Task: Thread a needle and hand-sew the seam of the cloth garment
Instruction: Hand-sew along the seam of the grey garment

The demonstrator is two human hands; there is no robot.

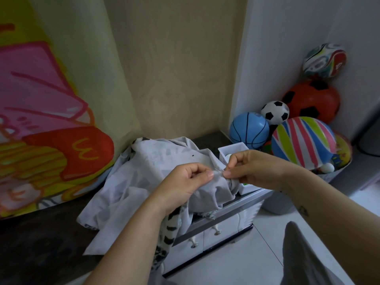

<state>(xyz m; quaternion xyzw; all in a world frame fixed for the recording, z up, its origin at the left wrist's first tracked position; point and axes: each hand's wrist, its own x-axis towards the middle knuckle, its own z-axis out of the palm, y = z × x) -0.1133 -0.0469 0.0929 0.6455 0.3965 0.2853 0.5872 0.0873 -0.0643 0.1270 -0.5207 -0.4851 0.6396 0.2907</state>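
Both hands over dark countertop (41,239). Left hand (183,182) pinches fold of grey garment (131,182); right hand (250,167) pinches same fold, fingertips nearly touching. Needle too small to see. White box (232,150) just behind.

Reads pale grey across the garment (144,182), with black-and-white animal print on its hanging edge. Blue with black lines on the basketball (248,130); black-and-white patches on the small football (275,112); pink, green, blue and white stripes on the striped ball (302,140).
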